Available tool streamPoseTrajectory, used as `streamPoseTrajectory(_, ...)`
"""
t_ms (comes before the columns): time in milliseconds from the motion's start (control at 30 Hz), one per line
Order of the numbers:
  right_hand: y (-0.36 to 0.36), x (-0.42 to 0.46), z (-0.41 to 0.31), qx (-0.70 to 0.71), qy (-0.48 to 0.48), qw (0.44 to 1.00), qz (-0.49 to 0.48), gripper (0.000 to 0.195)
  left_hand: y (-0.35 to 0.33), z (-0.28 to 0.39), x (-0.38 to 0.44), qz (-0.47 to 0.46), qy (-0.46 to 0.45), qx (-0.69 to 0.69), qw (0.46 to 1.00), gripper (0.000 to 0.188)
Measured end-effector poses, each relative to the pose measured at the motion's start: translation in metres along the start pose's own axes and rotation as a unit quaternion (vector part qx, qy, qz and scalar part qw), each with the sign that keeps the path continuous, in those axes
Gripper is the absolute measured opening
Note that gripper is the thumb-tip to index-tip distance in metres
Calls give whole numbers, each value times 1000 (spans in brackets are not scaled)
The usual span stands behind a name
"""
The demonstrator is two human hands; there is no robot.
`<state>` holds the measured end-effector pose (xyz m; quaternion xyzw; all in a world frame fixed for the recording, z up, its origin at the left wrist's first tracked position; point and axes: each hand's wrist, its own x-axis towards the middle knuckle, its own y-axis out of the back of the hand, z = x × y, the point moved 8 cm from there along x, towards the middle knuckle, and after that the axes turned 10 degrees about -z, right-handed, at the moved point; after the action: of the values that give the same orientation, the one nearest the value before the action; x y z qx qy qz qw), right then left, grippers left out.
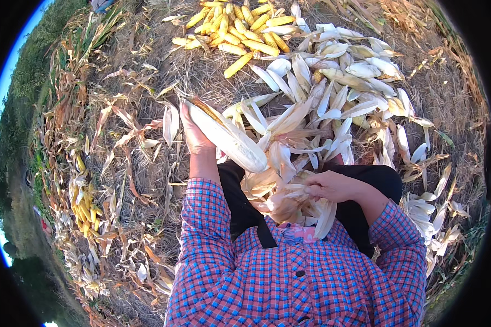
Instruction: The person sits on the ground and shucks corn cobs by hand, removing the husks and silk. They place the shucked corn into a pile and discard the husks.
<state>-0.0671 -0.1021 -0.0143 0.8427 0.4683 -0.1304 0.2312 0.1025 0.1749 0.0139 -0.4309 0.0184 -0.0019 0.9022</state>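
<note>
A corn ear (pixel 229 137) in pale husk lies across my left hand (pixel 196 133), which grips it from the left side. The husk is parted near the ear's far end, and a strip of yellow-orange kernels (pixel 208 111) shows there. Over my lap, my right hand (pixel 331 186) has its fingers curled around dry husk leaves (pixel 298 190); the fingertips are partly hidden. More loose husks (pixel 266 188) are heaped between my knees, below the thick end of the ear.
Husked yellow corn ears (pixel 237 28) are piled ahead of me. To their right spreads a heap of ears still in husk (pixel 352 73). Another small corn pile (pixel 84 208) lies far left, amid dry stalks and leaves (pixel 127 122) on straw-covered ground.
</note>
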Motion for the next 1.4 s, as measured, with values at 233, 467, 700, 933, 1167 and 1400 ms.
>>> streamPoseTrajectory(233, 50, 68, -80, 81, 102, 977, 171, 78, -84, -61, -19, -218, 66, -14, 974, 50)
streamPoseTrajectory(467, 85, 98, -53, 13, 46, 969, 243, 71, -56, -96, -25, -103, 146, 264, 948, 60)
streamPoseTrajectory(700, 139, 73, -70, 44, 144, 894, 421, 47, -71, -95, -31, -152, 113, 428, 884, 56)
streamPoseTrajectory(933, 146, 63, -73, 34, 141, 894, 424, 35, -87, -104, -39, -239, 101, 409, 875, 62)
streamPoseTrajectory(1167, 144, 74, -45, 215, 165, 860, 433, 29, -84, -115, -43, -258, 167, 288, 907, 62)
streamPoseTrajectory(1400, 125, 84, -37, 587, 245, 698, 329, 25, -84, -114, -38, -284, 198, 217, 913, 64)
